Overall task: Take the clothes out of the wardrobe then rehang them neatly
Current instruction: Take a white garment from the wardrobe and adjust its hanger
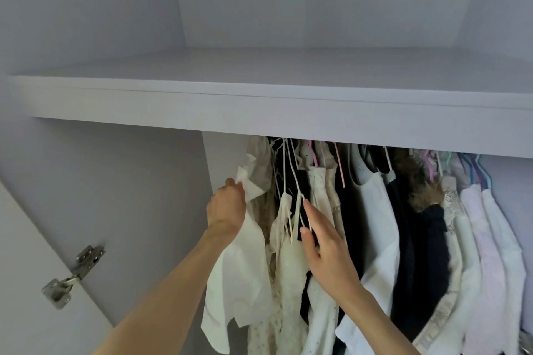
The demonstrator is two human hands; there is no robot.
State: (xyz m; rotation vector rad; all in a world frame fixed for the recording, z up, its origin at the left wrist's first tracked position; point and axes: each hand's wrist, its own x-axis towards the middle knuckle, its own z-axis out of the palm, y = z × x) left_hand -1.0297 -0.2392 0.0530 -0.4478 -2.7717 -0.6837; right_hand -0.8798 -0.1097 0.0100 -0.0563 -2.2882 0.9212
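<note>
Head view: my left hand (227, 204) pinches the white blouse (239, 277), probably its shoulder; right hand (326, 253), fingers straight, presses the hangers (291, 181) at one o'clock.

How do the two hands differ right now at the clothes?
The left hand grips the white garment at the row's left end, fingers curled round its edge; the right hand lies flat, fingers straight, against the hanging clothes. The left hand is higher and nearer the wardrobe's side wall. Both reach in below the shelf.
</note>
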